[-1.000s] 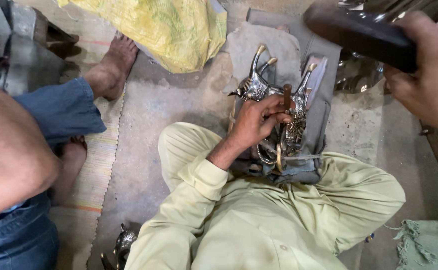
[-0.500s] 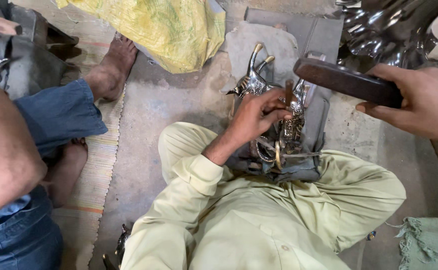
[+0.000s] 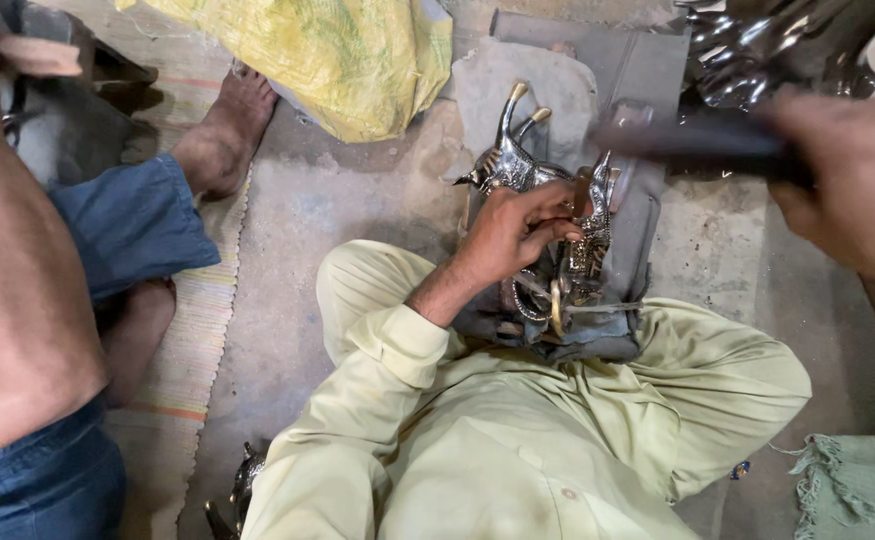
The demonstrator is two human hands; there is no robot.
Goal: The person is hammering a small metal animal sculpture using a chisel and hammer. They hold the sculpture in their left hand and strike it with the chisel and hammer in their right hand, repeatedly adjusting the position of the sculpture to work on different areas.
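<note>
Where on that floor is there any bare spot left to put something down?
Bare concrete floor lies open between the striped mat and the pale trouser knee, below the yellow sack. Another patch sits right of the grey pad. Around the metal figurine and left hand it is crowded.

L hand [image 3: 513,228] curled, gripping; R hand [image 3: 853,190] raised, blurred, clenched.

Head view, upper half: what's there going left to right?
Co-worker's bare foot → yellow sack → shiny metal figurine under the left hand → dark blurred tool → right hand gripping it.
</note>
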